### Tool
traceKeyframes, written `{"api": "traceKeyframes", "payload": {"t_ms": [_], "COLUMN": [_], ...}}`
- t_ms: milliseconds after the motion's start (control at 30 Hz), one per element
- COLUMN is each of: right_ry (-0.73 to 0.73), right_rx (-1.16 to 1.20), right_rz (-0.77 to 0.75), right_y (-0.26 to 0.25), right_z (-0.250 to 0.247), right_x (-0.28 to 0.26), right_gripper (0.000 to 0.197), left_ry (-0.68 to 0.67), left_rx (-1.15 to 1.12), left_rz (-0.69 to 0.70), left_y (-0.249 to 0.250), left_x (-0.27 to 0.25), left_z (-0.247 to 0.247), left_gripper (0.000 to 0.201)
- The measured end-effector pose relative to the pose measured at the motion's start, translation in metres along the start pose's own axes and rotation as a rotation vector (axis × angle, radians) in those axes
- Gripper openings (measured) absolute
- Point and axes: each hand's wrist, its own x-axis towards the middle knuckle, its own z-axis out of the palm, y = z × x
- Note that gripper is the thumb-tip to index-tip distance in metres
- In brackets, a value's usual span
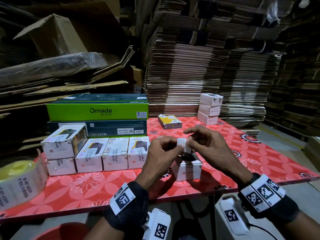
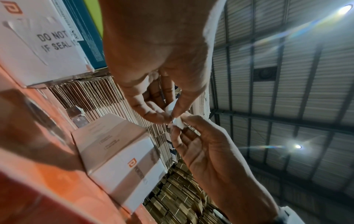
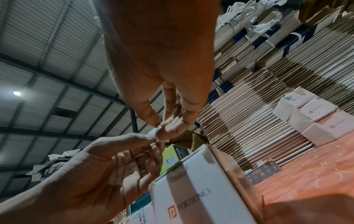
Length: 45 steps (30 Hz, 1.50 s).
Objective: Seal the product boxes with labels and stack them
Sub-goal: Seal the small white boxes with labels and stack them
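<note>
Both hands hide most of the white seal label [image 1: 182,142]. Left hand [image 1: 160,154] and right hand [image 1: 206,144] pinch it together above the Portronics box [image 1: 187,171].

Bare hands, bare forearms. Black fabric wristband [image 1: 128,205] on the left wrist, topped by a white tag printed with a black square marker. Matching black wristband [image 1: 270,203] on the right wrist, carrying two such white marker tags side by side. White camera housing [image 1: 159,226] under the left wrist, another [image 1: 233,215] under the right, each with its own black-and-white marker; thin black cable [image 1: 263,230] trailing from the right one.
</note>
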Motion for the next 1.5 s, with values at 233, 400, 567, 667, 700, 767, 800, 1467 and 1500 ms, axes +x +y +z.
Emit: {"api": "traceKeyframes", "payload": {"t_ms": [233,400,567,667,700,767,800,1467,1500], "right_ry": [-0.018,-0.011,-0.005,0.001,0.001,-0.005,-0.009,-0.119,-0.109], "right_rx": [0.012,0.086,0.171,0.181,0.184,0.190,0.197,0.231,0.229], "right_rz": [-0.057,-0.065,-0.031,-0.016,-0.011,-0.004,-0.002,0.092,0.084], "right_y": [0.001,0.001,0.003,0.005,0.005,0.005,0.004,-0.016,-0.016], "right_z": [0.003,0.002,-0.002,-0.004,-0.004,-0.005,-0.006,-0.011,-0.010], "right_x": [0.000,0.000,0.003,0.004,0.004,0.005,0.005,0.005,0.005], "right_gripper": [0.027,0.031,0.032,0.032,0.032,0.033,0.034,0.040,0.041], "left_ry": [0.037,0.069,0.096,0.099,0.099,0.091,0.084,-0.003,-0.002], "left_rx": [0.011,-0.120,-0.250,-0.330,-0.352,-0.377,-0.380,-0.216,-0.208], "left_rz": [0.005,-0.124,-0.222,-0.274,-0.288,-0.312,-0.322,-0.276,-0.270], "left_y": [0.001,0.010,0.011,0.011,0.011,0.010,0.010,0.009,0.010], "left_x": [-0.003,-0.004,-0.002,-0.004,-0.005,-0.005,-0.005,0.007,0.007], "left_z": [0.000,0.003,0.005,0.006,0.006,0.006,0.006,0.000,0.000], "left_gripper": [0.008,0.012,0.016,0.017,0.017,0.019,0.020,0.024,0.020]}}
